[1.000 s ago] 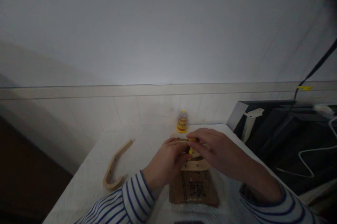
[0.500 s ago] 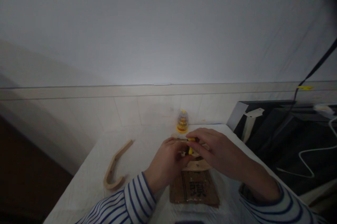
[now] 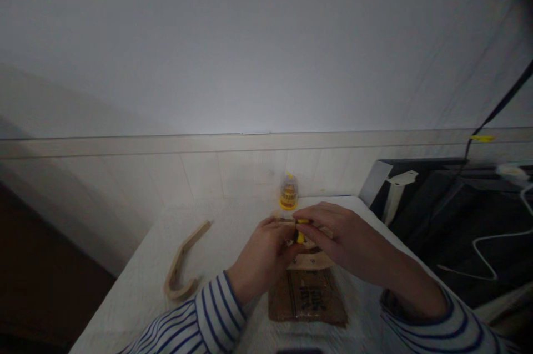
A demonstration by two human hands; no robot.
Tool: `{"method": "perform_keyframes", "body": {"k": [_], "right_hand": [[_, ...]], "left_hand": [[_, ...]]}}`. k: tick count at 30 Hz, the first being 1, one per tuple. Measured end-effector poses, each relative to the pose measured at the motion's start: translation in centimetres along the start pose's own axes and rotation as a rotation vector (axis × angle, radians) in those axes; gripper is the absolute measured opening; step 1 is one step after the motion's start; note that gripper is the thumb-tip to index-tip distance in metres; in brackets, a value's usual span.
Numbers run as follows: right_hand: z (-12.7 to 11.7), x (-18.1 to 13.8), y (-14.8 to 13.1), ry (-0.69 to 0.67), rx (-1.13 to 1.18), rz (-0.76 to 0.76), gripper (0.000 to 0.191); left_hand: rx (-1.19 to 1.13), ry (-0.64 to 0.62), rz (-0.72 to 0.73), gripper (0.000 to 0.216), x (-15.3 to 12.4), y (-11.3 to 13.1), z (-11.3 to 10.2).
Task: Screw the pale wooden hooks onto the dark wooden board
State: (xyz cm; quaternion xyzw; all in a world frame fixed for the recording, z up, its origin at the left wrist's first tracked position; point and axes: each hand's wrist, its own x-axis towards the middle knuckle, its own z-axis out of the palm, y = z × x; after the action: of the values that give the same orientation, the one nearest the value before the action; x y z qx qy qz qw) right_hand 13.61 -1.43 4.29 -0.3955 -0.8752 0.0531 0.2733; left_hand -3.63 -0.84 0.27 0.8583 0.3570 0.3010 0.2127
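Note:
My right hand is closed, its thumb and fingers pinching the yellow handle of what looks like a small screwdriver. Close against it, my left hand is closed around the near side of a pale wooden piece. This wooden piece has a curved lower edge with small dark screw heads or holes, and my fingers cover much of it. The tool's tip is hidden among my fingers. Below the wood lies a flat brown packet with dark printed characters and a shiny wrapping.
A J-shaped wooden piece lies at the left of the white-covered table. Behind my hands, against the panelled wall, stands a clear and yellow conical case. Dark panels and a white cable are off the table's right side.
Both hands stay in almost the same place. My right fingers have shifted very slightly around the yellow handle; everything else lies as before.

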Motion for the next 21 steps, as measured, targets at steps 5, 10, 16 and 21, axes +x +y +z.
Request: {"method": "perform_keyframes", "body": {"k": [5,10,16,21], "right_hand": [[0.03,0.02,-0.08,-0.012,-0.023,0.011,0.021],[-0.05,-0.05,-0.26,-0.027,-0.034,0.038,0.018],[-0.14,-0.06,-0.47,-0.031,-0.047,0.059,0.016],[-0.01,0.06,-0.41,-0.025,-0.033,0.042,0.016]], "left_hand": [[0.01,-0.015,0.027,0.005,-0.09,-0.09,0.0],[0.013,-0.031,0.051,0.008,-0.06,-0.02,-0.08],[0.005,-0.018,0.063,0.01,0.03,-0.08,0.11],[-0.036,0.013,0.057,0.017,0.1,0.03,0.18]]}}
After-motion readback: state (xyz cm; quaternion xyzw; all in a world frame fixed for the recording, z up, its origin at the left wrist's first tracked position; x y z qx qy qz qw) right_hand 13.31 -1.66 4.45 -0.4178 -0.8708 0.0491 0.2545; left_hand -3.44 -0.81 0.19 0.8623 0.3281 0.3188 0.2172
